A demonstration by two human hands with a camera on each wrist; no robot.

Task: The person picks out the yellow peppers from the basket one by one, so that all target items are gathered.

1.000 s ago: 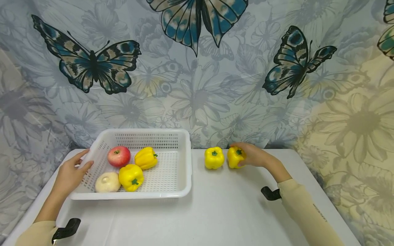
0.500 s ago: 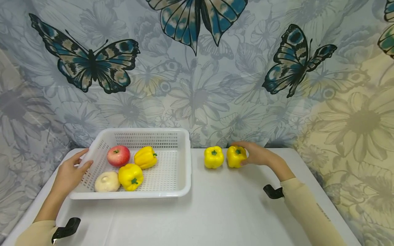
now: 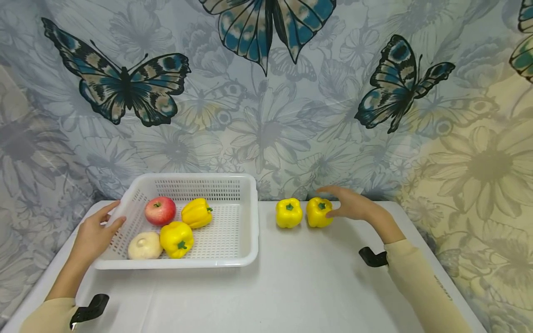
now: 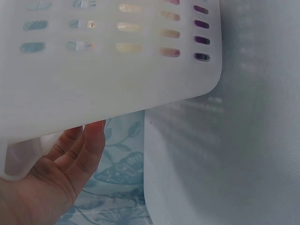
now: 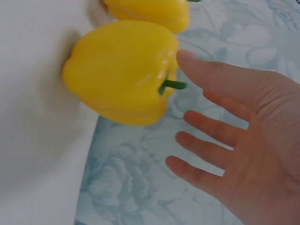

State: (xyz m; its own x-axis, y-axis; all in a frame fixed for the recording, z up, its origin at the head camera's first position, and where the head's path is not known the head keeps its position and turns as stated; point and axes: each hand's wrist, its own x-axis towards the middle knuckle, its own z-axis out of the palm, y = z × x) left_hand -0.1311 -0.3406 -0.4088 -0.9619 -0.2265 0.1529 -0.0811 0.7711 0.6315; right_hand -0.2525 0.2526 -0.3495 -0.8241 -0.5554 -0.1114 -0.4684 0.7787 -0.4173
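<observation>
My left hand holds the left rim of a white slotted plastic basket; in the left wrist view its fingertips meet the rim's edge, thumb hidden. Inside lie a red apple, a pale squat round vegetable, and two yellow bell peppers, one behind and one in front. Two more yellow bell peppers stand on the table, a left one and a right one. My right hand is beside the right pepper, fingers spread, gripping nothing.
A white-covered table bears everything. Behind it hangs a cloth printed with butterflies and flowers. Black camera mounts stick out at the left wrist and right wrist.
My right hand has let go of the right yellow bell pepper, spreading its fingers and drawing back slightly right. That pepper stays upright beside the other. Left hand and basket are unmoved.
</observation>
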